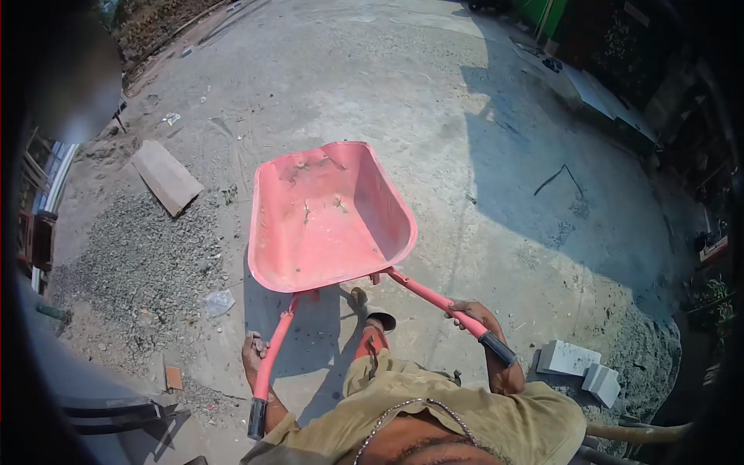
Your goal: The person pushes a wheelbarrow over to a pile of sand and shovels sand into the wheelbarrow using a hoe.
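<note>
A pink wheelbarrow (333,225) is in front of me, its dented tray pointing away, with a few small bits of debris inside. My left hand (255,355) is closed around the left handle (277,341), ahead of its black grip. On the other side, my right hand (473,316) wraps the right handle (426,293) from below, also forward of the black grip (497,349). The wheel and most of the legs are hidden under the tray. One boot (380,319) shows just behind the tray.
A gravel heap (139,256) spreads at the left, with a flattened tan sack or board (167,177) on its far edge. Pale blocks (570,358) sit at the right beside a dark sand pile (639,349). Concrete ground (403,93) stretches ahead, partly shaded at right.
</note>
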A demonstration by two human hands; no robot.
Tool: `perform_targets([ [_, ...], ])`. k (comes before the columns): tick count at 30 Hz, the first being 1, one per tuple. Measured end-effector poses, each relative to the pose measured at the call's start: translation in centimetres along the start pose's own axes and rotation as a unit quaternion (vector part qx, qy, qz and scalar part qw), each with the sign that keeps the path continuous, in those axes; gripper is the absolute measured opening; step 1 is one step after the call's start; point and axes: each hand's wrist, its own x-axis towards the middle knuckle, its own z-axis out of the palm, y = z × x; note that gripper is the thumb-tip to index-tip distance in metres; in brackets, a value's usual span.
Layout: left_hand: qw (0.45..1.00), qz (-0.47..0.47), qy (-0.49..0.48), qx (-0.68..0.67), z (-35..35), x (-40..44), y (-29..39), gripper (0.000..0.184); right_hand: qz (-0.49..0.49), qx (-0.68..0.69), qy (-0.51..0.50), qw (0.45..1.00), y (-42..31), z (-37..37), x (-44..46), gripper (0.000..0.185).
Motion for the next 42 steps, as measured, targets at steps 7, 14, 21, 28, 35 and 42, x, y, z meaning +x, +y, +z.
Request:
perform_targets([
  [7, 0.992, 0.062, 0.103, -0.044, 13.7, 24.1, 7.6, 0.023, 0.055, 0.024, -0.036, 0.998, -29.2, -0.2, 19.2, 0.052],
  [14, 0.989, 0.068, 0.062, -0.118, 23.0, 49.5, 11.2, 0.021, 0.024, -0.091, -0.056, 0.994, -54.4, -1.5, 40.6, 0.053],
  [21, 0.939, 0.201, 0.1, -0.259, 30.1, 74.1, 16.4, 0.022, 0.007, -0.156, -0.083, 0.984, -80.3, 0.9, 61.7, 0.053],
  [28, 0.906, 0.22, 0.165, -0.322, 36.7, 96.6, 23.8, 0.02, -0.026, -0.309, -0.116, 0.944, -107.0, 10.1, 80.8, 0.052],
  [35, 0.865, 0.314, 0.136, -0.366, 36.4, 118.4, 28.1, 0.025, 0.005, -0.241, -0.18, 0.954, -125.9, 19.8, 100.2, 0.062],
  [42, 0.829, 0.335, 0.154, -0.42, 38.4, 136.7, 43.0, 0.033, 0.071, 0.164, -0.364, 0.914, -143.7, 27.9, 107.9, 0.078],
])
